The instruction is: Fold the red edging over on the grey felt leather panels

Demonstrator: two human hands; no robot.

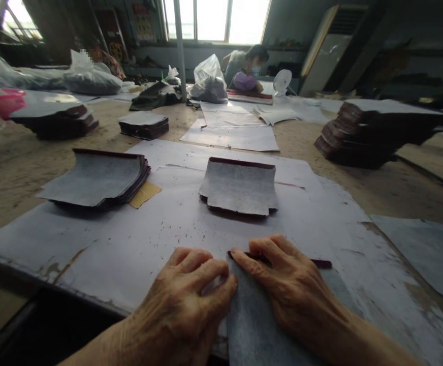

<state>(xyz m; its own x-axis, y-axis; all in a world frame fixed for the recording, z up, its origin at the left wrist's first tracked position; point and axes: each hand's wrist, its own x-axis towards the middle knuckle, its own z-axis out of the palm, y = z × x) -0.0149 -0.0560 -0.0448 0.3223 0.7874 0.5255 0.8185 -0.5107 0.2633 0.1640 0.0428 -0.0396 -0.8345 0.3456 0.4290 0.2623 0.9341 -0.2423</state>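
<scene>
A grey-backed sheet [252, 320] with a dark red folded strip [322, 264] along its far edge lies at the table's front. My right hand [293, 279] is closed on that folded edge, its thumb near the left corner and its fingers bent over the strip. My left hand [191, 295] sits at the sheet's left edge with fingers curled and thumb close to the index finger. Its fingertips are partly hidden, so I cannot tell what they hold. Beyond my hands lies a small stack of folded grey-backed pieces [240, 185] with notched near corners.
A thicker curved stack [92, 178] lies at left over a yellow scrap [145, 194]. Dark stacks stand farther back, the tallest [374, 132] at right. White paper [176, 223] covers the worktop. Another grey sheet [427, 249] lies right. Two people sit across, near bags and a fan [282, 81].
</scene>
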